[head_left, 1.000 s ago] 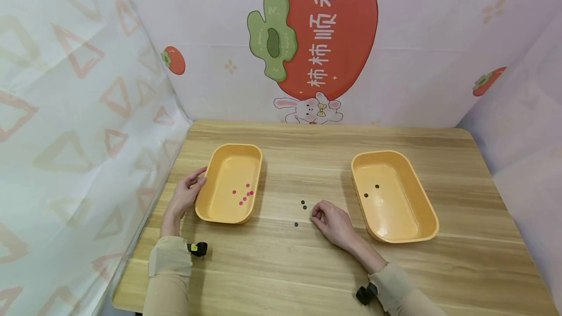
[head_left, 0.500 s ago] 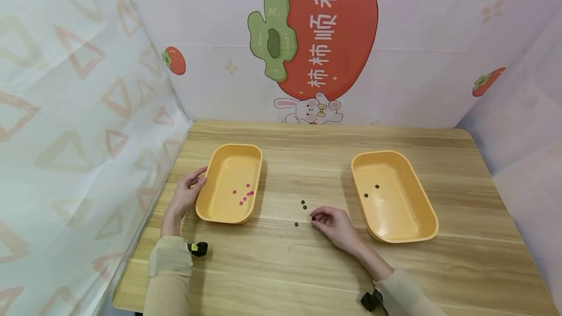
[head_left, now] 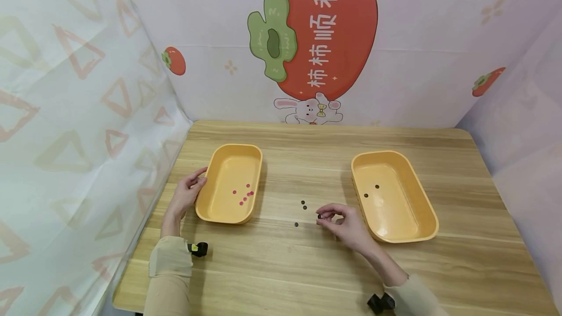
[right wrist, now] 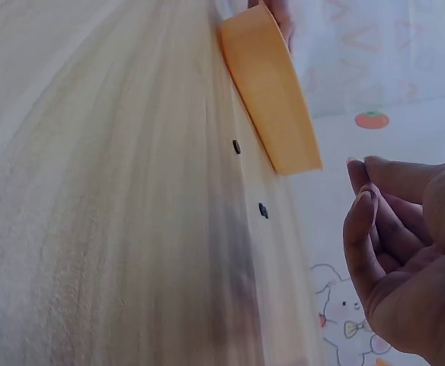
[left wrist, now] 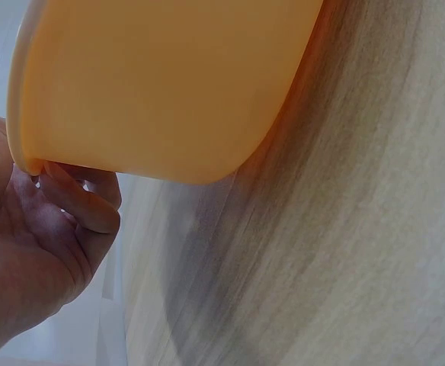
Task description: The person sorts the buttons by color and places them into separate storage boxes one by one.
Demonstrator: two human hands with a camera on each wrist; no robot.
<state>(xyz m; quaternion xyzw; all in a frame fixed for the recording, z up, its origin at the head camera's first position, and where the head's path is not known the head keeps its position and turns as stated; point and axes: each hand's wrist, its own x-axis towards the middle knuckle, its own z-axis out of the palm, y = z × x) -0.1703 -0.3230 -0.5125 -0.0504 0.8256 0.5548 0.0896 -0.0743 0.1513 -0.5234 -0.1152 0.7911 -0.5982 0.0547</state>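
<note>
My left hand (head_left: pixel 185 195) holds the left wall of a yellow plastic basin (head_left: pixel 225 165); in the left wrist view its fingers (left wrist: pixel 93 210) curl under the rim. Several small pink discs (head_left: pixel 244 199) lie inside that basin. Between right thumb and fingertips I pinch a small black button-like disc (head_left: pixel 319 217); the right wrist view mostly hides it within the hand (right wrist: pixel 405 252). This right hand (head_left: pixel 347 226) is raised over the table, left of a second yellow basin (head_left: pixel 401 208). Three more black discs (head_left: pixel 305 207) lie on the wood to its left.
Two black discs (head_left: pixel 371 191) sit in the right basin. Both basins stand on a wood-grain table (head_left: pixel 281 267), whose far edge meets a printed wall cloth (head_left: pixel 219 87). Patterned cloth also hangs along the left side. Each wrist wears a small black camera (head_left: pixel 381 303).
My right hand has lifted from the table with a black disc between its fingertips and shifted slightly right. The left hand and both basins have stayed put.
</note>
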